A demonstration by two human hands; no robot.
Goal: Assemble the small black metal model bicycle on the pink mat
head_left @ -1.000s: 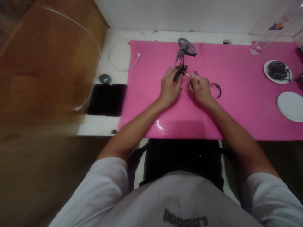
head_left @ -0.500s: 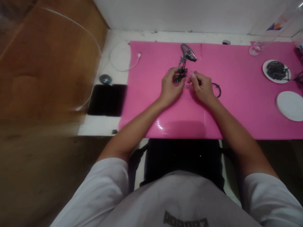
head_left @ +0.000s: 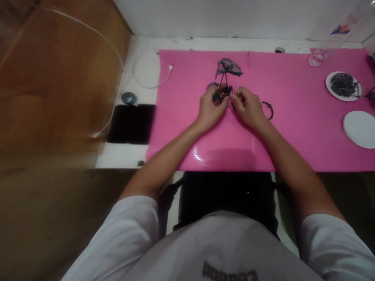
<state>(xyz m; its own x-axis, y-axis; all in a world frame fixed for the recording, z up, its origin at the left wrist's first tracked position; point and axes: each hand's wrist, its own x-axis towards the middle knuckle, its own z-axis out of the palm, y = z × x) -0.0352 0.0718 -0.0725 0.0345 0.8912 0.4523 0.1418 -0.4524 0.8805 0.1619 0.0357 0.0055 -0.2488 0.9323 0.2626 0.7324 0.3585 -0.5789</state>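
Note:
A small dark model bicycle [head_left: 224, 80] with thin wheels and frame is gripped at its lower part by my left hand [head_left: 211, 106]. One wheel points up and away from me, tilted. Just right of it, my right hand [head_left: 249, 106] has its thumb and fingertips pinched together against the model's right side; a thin dark piece shows below them, too small to make out. A black ring-shaped part [head_left: 268, 110] lies on the pink mat [head_left: 293, 132] beside my right hand.
At the right are a white plate [head_left: 329, 89] of dark parts, a white disc [head_left: 361, 129] and a clear bottle [head_left: 316, 58]. To the left lie a black flat object [head_left: 131, 124], a dark round object [head_left: 129, 98] and a white cable [head_left: 158, 84].
The model has turned in my left hand, so its raised wheel and frame sit at a different angle. My right fingertips have moved left and slightly down, closer to the model.

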